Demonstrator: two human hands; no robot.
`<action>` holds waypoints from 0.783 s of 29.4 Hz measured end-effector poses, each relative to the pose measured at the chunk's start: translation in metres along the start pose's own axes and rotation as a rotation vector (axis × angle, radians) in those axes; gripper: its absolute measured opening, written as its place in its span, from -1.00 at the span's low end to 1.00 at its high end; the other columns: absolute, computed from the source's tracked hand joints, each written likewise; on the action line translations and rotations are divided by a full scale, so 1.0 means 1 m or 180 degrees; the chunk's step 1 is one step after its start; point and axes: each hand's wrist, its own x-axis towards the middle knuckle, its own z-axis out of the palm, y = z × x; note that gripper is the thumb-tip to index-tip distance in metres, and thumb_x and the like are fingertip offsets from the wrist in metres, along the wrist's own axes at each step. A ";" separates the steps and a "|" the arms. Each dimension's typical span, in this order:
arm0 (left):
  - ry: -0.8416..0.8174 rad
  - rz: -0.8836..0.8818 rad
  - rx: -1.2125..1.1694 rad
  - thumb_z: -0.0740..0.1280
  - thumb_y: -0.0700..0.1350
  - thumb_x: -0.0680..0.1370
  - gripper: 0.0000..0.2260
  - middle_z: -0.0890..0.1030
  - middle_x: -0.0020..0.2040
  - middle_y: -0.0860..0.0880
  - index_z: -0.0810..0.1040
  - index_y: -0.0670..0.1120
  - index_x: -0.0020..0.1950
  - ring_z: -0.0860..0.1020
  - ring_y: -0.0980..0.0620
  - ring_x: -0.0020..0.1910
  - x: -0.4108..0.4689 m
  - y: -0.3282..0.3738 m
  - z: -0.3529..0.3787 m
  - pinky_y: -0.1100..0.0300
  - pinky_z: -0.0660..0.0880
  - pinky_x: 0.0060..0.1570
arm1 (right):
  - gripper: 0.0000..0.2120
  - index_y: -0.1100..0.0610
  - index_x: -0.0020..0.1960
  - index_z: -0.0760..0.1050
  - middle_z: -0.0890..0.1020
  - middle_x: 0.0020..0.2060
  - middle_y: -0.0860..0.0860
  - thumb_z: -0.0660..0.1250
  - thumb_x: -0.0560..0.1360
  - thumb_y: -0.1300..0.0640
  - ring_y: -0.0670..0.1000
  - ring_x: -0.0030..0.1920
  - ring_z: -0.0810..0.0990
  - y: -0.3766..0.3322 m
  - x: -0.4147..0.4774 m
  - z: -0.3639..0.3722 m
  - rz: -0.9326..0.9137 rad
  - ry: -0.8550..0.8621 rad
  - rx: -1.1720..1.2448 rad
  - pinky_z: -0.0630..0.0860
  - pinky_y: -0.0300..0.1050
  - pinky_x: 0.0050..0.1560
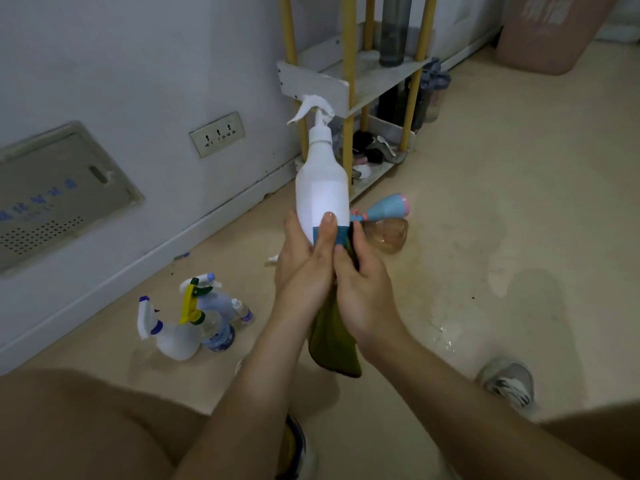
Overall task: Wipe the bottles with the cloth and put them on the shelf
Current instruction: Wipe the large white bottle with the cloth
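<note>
Your left hand: your left hand (304, 261) wraps the lower part of the white spray bottle (322, 188), fingers curled behind it and the thumb lying straight up its front.
Your right hand: your right hand (363, 289) is closed around the olive-green cloth (334, 344), pressing it to the base of the bottle, just beside your left hand.
Bottle: you hold it nearly upright in the air in front of you, trigger head on top and tipped slightly left. A teal label (341, 233) shows at its lower edge, between your thumbs.
Cloth: most of it hangs loose below your hands, between your wrists.
Shelf: the shelf (311, 84), white boards on yellow posts, stands against the wall beyond the bottle. A tall dark cylinder (394, 29) stands on its upper board, with dark items on the lower boards.
Floor, left: a cluster of spray bottles (194, 320) stands near the wall, well apart from your hands.
Floor, behind your hands: a blue and pink bottle (386, 206) and a clear brownish bottle (388, 235) lie side by side.
Wall: a triple socket (217, 134) sits low, left of the shelf.
</note>
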 end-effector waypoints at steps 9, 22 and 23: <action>-0.0103 0.1145 0.0907 0.10 0.26 0.60 -0.41 0.36 0.37 0.01 0.01 0.10 0.57 0.42 0.05 0.26 -0.019 -0.006 0.004 0.08 0.45 0.16 | -0.70 0.11 0.21 0.52 0.68 0.04 0.09 0.25 0.60 -0.05 0.05 0.00 0.69 -0.027 0.031 -0.021 0.0817 0.0340 0.1467 0.59 -0.08 -0.12; -0.0439 0.0114 -0.0462 0.41 0.16 0.49 -0.51 0.59 0.09 0.13 0.35 0.16 0.38 0.60 0.14 -0.01 -0.016 -0.010 0.004 0.15 0.61 -0.06 | -0.66 0.04 0.39 0.49 0.60 0.18 -0.07 0.27 0.62 0.14 -0.13 0.15 0.59 -0.028 0.035 -0.026 -0.0361 0.0901 0.0057 0.54 -0.08 0.27; -0.0336 0.0201 -0.0219 0.41 0.16 0.49 -0.47 0.57 0.05 0.17 0.30 0.17 0.40 0.59 0.16 -0.04 -0.016 -0.010 0.004 0.13 0.60 -0.09 | -0.64 0.07 0.42 0.45 0.59 0.21 -0.07 0.22 0.64 0.21 -0.14 0.18 0.57 -0.029 0.031 -0.023 -0.0518 0.0862 -0.0123 0.49 -0.12 0.32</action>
